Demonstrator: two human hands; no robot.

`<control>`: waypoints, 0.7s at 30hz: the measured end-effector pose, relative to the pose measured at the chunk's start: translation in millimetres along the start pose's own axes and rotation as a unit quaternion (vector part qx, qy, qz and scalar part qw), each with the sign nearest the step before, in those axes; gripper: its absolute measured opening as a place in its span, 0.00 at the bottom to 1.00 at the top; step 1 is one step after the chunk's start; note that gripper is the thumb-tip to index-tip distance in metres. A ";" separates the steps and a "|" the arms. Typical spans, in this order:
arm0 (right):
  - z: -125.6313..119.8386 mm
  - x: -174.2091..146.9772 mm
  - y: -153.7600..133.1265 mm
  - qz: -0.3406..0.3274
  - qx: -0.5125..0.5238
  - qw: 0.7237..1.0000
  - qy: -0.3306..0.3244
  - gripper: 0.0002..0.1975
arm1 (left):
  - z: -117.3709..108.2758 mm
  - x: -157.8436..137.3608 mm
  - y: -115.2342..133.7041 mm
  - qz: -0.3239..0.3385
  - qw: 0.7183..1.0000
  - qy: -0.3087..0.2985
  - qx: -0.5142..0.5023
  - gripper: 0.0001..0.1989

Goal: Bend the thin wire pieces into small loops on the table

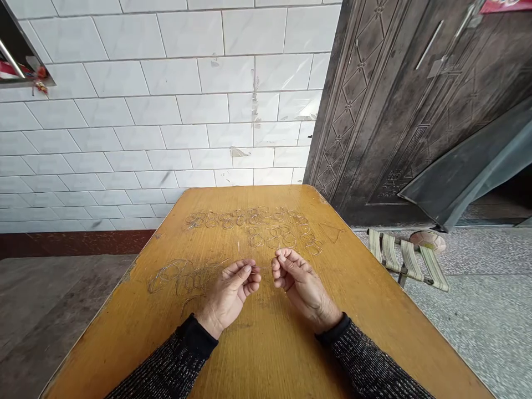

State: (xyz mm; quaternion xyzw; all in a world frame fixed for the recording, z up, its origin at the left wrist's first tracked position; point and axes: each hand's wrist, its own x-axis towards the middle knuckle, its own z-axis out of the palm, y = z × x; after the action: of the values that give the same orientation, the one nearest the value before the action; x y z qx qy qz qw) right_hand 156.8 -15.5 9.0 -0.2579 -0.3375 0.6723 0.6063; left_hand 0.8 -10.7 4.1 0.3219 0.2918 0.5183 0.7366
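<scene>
My left hand point(230, 291) pinches a thin wire point(266, 268) between thumb and fingertips above the middle of the wooden table. Facing it, my right hand point(303, 288) grips the same fine wire, which spans the small gap between the two hands. Beside my left hand lies a loose tangle of thin wires point(177, 275), partly covered by that hand. Beyond both hands, several wire pieces bent into round loops point(228, 219) lie in rough rows. Right of these rests a separate wire piece point(331, 233) with an angular outline.
The wooden table point(257, 354) reaches to a white tiled wall point(187, 77). A dark patterned door point(374, 111) stands at the right, with a grey sheet point(469, 155) hanging in front. On the floor are a strapped folding stool point(409, 257) and a pale round object point(428, 240).
</scene>
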 end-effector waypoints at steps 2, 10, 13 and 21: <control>-0.5 0.1 0.5 0.006 -0.002 1.000 0.000 0.08 | 1.7 -1.7 -0.7 -0.006 1.000 -0.018 0.002 0.07; -0.3 -0.5 2.2 0.026 -0.007 1.000 -0.014 0.08 | 2.0 -1.1 1.0 0.004 1.000 -0.015 -0.022 0.05; 0.9 -0.6 2.5 0.029 0.000 1.000 -0.011 0.09 | 2.0 -1.2 0.6 -0.002 1.000 -0.019 -0.023 0.05; -0.9 -0.6 1.0 0.023 -0.003 1.000 -0.019 0.09 | 0.1 -0.9 -2.6 -0.014 0.999 -0.024 -0.018 0.05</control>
State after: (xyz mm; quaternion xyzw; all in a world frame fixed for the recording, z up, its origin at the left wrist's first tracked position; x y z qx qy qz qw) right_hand 156.9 -16.0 7.7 -0.2548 -0.3451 0.6896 0.5834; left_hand 2.1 -12.3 2.3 0.3164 0.2690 0.5056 0.7563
